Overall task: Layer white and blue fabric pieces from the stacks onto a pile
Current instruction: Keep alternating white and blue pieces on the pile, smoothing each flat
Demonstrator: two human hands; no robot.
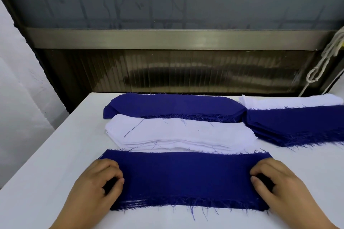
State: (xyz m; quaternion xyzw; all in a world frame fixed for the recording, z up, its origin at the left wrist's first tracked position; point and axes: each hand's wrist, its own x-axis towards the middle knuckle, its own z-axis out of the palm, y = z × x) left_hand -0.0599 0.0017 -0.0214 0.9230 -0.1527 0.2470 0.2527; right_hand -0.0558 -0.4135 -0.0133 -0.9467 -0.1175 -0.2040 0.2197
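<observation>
Left hand: I see my left hand [96, 182] at the lower left of the frame, fingers curled, pinching the left end of the blue piece [186, 178] between thumb and fingertips.
Right hand: my right hand [279, 182] mirrors it at the lower right, fingers curled and thumb tucked, gripping the right end of the same piece.
Blue piece: it lies flat between my two hands in the lower centre, long side running left to right, frayed threads along its near edge; it tops the pile, and I can see further blue layers at the near left corner.
White stack [178, 134]: just beyond the pile, mid-frame, its near edge touching or slightly under the far edge of the blue piece.
Blue stack [173, 106]: behind the white stack, toward the far edge of the table [46, 154].
Right-hand stacks: a second blue stack [297, 124] sits at the right of the frame, partly covering another white stack [290, 103] behind it.
Cord [323, 59]: hangs looped at the upper right.
</observation>
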